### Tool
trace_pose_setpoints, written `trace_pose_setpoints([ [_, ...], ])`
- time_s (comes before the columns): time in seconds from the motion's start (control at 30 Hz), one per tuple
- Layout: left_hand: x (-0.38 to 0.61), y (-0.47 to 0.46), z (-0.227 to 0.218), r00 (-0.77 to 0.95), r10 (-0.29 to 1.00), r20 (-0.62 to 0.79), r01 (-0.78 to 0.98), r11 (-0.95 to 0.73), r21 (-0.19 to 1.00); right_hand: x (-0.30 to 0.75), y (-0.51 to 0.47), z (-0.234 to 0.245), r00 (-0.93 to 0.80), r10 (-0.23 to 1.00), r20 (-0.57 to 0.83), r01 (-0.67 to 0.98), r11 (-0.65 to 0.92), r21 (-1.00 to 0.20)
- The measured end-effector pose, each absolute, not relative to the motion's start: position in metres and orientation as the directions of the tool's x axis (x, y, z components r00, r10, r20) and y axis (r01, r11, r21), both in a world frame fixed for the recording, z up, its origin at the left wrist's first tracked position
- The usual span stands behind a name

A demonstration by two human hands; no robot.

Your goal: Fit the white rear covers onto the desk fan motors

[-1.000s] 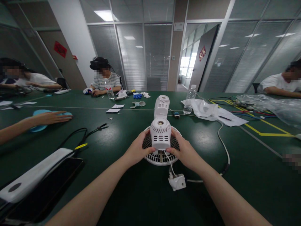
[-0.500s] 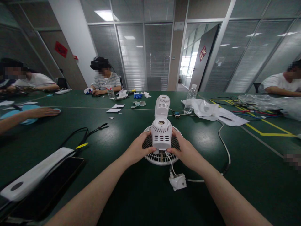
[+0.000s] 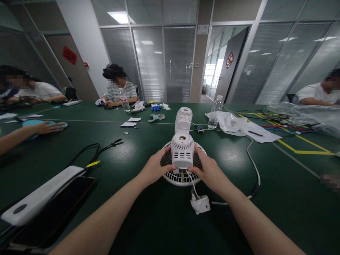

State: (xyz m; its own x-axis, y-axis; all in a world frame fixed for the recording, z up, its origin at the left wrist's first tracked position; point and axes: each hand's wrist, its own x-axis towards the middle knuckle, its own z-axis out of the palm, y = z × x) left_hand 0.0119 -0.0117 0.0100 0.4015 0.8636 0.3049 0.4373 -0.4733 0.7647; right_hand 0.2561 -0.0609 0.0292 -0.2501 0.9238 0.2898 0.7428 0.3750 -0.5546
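A white motor housing [image 3: 182, 150] with rows of slots rests on a round fan grille [image 3: 178, 181] that lies flat on the green table. My left hand [image 3: 156, 164] grips the housing's left side, thumb at its lower front edge. On the other side my right hand [image 3: 209, 170] holds it the same way. Some fingertips are hidden behind the housing. Just beyond it stands another slotted white housing [image 3: 183, 119]. A thin white wire runs from under the gripped housing to a small white plastic part [image 3: 200, 204] on the table.
To the left lie a white power strip [image 3: 44, 194] and a black phone [image 3: 55, 212]. A water bottle [image 3: 215, 111], a white plastic bag [image 3: 232, 124] and paper [image 3: 262, 132] are at the back right. A co-worker's hand [image 3: 51, 128] rests at the left; other people sit around the table.
My hands and the housing stay in nearly the same place. The co-worker's hand at the left has shifted slightly, and the clear plastic sheet at the far right has moved a little.
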Motion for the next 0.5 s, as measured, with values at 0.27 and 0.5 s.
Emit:
trace_pose_setpoints([
  [0.27, 0.0137, -0.0130, 0.0110, 0.390, 0.869, 0.304, 0.439, -0.466, 0.768, 0.2577, -0.0584, 0.0279, -0.261, 0.923, 0.282, 0.729, 0.380, -0.569],
  [0.5, 0.0118, -0.0122, 0.0079, 0.442, 0.832, 0.336, 0.413, -0.521, 0.747, 0.2577, -0.0593, 0.0301, -0.267, 0.920, 0.286, 0.711, 0.389, -0.587],
])
